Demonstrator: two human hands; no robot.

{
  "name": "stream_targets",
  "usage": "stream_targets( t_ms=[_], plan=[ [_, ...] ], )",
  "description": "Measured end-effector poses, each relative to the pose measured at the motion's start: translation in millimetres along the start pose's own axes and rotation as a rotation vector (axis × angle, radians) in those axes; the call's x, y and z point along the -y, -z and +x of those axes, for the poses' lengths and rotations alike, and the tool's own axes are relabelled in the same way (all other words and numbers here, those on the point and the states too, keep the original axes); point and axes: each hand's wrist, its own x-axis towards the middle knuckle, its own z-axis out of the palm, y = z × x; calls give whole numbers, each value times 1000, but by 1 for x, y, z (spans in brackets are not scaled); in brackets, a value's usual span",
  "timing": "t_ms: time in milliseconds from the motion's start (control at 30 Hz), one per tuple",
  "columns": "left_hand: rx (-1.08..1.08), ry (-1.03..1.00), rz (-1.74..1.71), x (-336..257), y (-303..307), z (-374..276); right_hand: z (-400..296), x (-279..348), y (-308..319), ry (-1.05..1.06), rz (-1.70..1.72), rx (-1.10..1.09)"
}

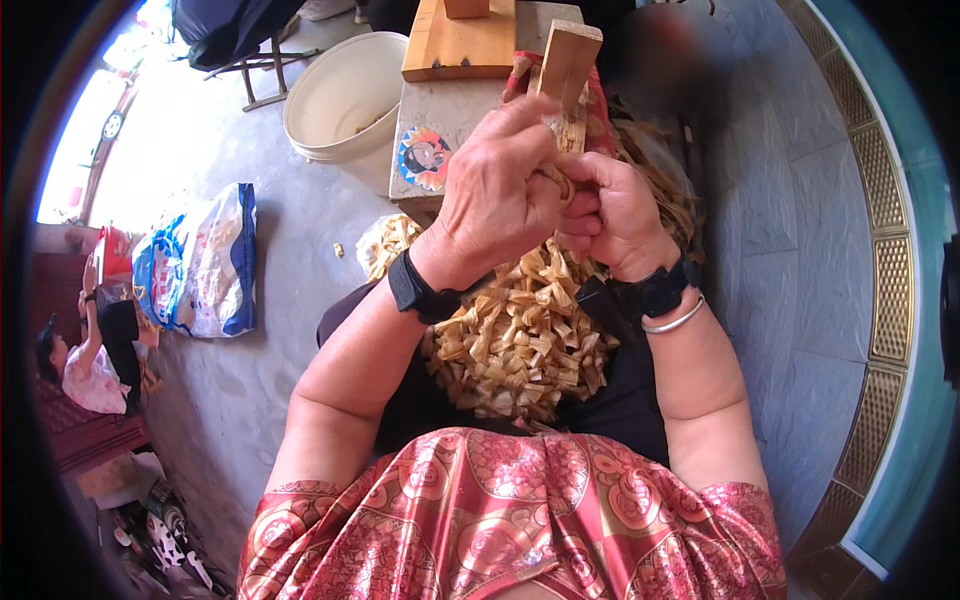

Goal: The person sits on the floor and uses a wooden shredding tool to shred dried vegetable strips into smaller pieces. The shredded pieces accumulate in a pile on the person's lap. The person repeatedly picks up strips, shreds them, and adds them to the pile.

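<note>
My left hand (499, 184) and my right hand (619, 214) meet in front of a wooden upright. Between them they grip a loop of twisted plant-fibre strand (557, 184). Just beyond the fingers a wooden block (570, 64) leans on a wooden post (571, 135), with red patterned cloth (600, 112) around it. Under my hands and wrists, a mass of woven or knotted dry plant-fibre strips (525, 337) hangs down between my knees. How far the strand runs inside my fingers is hidden.
A low bench (420, 112) carries a wooden board (457, 45). Left of it stands a white plastic bucket (337, 105). A printed plastic sack (199, 262) lies on the floor. Loose fibre strips (660, 165) lie at the right. Another person (90, 360) sits far left.
</note>
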Motion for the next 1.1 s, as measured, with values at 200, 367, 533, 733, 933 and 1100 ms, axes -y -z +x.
stream_targets(
  t_ms=[200,367,533,733,933,1100],
  plan=[
    [23,175,-34,5,-2,-4,-5,6,-8,447,-531,23],
    [13,250,-65,10,-2,-2,8,-2,7,594,-596,69],
    [-38,184,130,-1,7,4,6,16,30,191,-14,395],
    [53,-23,114,2,12,4,11,5,23,282,57,322],
    [373,354,-243,1,30,9,9,5,15,343,-269,208],
    [347,613,-1243,17,48,13,-5,28,25,541,-453,239]
  ],
)
